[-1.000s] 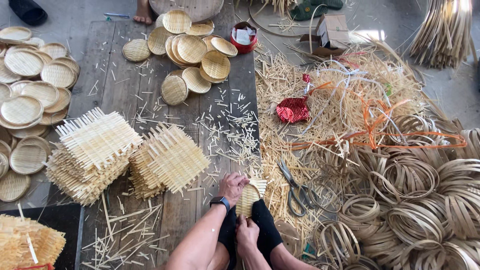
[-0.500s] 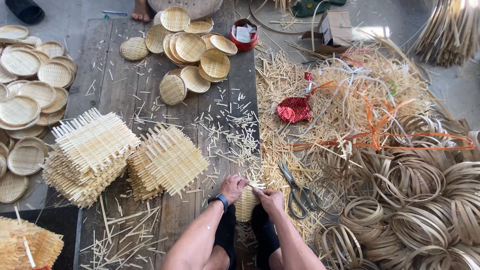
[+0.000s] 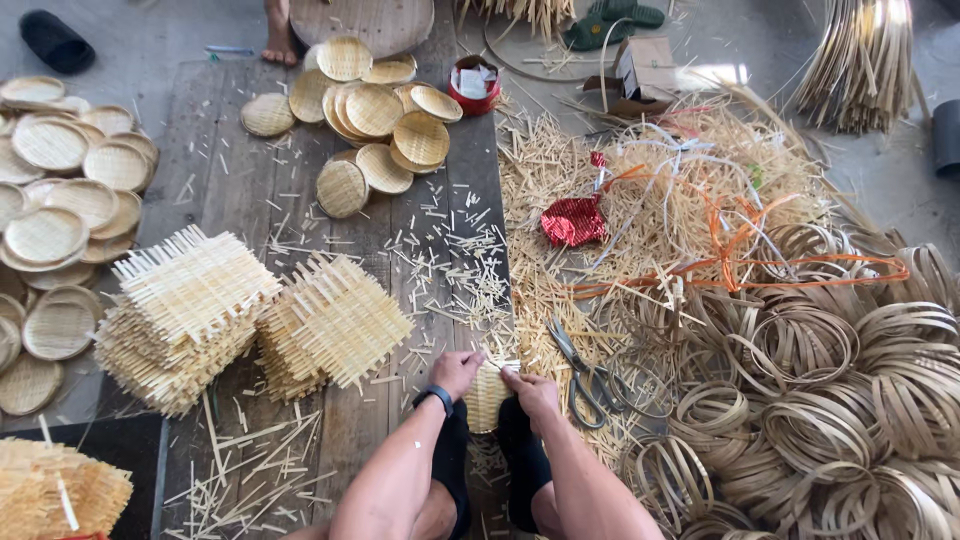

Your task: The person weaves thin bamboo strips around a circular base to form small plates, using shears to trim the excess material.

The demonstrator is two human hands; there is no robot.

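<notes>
Two stacks of woven squares (image 3: 215, 320) sit leftmost on the boards. The left hand (image 3: 455, 372) and right hand (image 3: 530, 392) each pinch an edge of a small woven mat (image 3: 488, 395) (held between the knees). Scissors (image 3: 585, 372) lie just right.

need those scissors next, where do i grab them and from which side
Take the scissors by the looped handles, the end nearer you. The blades point up and away toward the strips, so come from your right hand side, low and from the near end. They lie flat on loose bamboo strips, so probably hook a finger through a loop to lift.
</notes>
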